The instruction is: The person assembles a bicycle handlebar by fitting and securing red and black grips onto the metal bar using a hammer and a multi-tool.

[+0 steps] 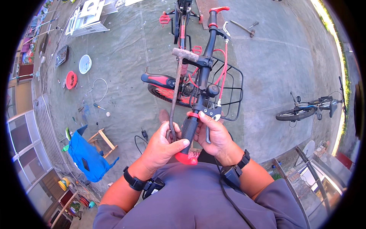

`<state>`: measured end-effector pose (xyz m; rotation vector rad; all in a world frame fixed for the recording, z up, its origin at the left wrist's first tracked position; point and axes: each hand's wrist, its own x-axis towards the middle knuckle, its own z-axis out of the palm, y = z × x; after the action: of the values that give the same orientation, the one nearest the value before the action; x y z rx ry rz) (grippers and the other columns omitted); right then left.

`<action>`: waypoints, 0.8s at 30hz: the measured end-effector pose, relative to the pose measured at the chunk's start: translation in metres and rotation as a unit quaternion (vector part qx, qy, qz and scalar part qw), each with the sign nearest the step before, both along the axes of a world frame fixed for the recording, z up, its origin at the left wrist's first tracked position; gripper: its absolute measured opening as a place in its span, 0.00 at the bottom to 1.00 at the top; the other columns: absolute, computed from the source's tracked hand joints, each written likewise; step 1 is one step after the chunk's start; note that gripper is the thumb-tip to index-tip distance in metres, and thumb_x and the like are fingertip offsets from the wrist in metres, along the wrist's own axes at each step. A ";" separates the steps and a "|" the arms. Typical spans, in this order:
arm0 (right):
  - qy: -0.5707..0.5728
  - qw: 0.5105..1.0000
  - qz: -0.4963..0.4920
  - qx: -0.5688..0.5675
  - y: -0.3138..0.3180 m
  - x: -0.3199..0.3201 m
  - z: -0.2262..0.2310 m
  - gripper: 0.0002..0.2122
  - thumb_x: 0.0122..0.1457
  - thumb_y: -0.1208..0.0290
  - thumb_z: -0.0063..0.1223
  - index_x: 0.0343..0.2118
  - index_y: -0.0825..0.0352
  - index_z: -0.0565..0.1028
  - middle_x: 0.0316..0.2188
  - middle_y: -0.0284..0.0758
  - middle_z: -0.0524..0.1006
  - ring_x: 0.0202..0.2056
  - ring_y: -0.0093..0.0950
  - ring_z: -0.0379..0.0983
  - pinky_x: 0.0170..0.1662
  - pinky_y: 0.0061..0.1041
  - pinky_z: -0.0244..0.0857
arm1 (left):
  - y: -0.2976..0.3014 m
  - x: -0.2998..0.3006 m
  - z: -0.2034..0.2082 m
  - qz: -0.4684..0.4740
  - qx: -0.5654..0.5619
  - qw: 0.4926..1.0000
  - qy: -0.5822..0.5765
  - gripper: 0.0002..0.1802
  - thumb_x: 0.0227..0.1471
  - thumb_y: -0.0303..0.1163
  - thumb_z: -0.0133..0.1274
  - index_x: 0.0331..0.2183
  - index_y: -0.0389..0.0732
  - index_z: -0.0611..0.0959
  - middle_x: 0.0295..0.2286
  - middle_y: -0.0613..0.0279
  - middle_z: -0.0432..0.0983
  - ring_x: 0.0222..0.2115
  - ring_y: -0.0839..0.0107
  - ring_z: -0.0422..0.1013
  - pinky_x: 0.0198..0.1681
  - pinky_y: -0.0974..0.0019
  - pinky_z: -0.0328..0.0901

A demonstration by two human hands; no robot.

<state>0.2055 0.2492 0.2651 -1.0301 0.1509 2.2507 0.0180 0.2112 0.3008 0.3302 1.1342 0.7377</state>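
In front of me a black bicycle handlebar [204, 68] runs away from my body. Its near end has a dark ribbed grip [189, 129] with a red end [187, 158]. My left hand [162, 147] is closed round the thin, bent handle of a rusty hammer [175, 91], its thumb pressed against the grip. The hammer's head lies by the handlebar's middle. My right hand [215, 137] is closed on the grip's other side, thumb on the brake lever's clamp [211, 112], by a red ring. Some of its fingers are hidden behind the grip.
A black wire basket [241, 87] and red-rimmed wheel [167, 95] sit below the handlebar. Another hammer [244, 28] lies beyond. Left are basins [85, 64], a screwdriver [99, 106] and a blue cloth-draped wooden stool [89, 156]. Another bicycle [310, 108] lies right.
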 end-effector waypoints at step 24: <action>-0.011 0.997 0.063 0.036 0.005 0.005 0.005 0.11 0.60 0.59 0.61 0.41 0.58 0.76 0.39 0.30 0.80 0.42 0.27 0.78 0.47 0.34 0.70 | 0.001 0.005 0.001 0.016 0.024 1.000 0.000 0.23 0.49 0.28 0.67 0.41 0.40 0.69 0.33 0.69 0.68 0.33 0.82 0.68 0.38 0.75 0.68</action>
<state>0.2105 0.2539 0.2699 -1.0514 -0.0051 2.3382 0.0227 0.2126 0.3017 0.3533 1.1244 0.7936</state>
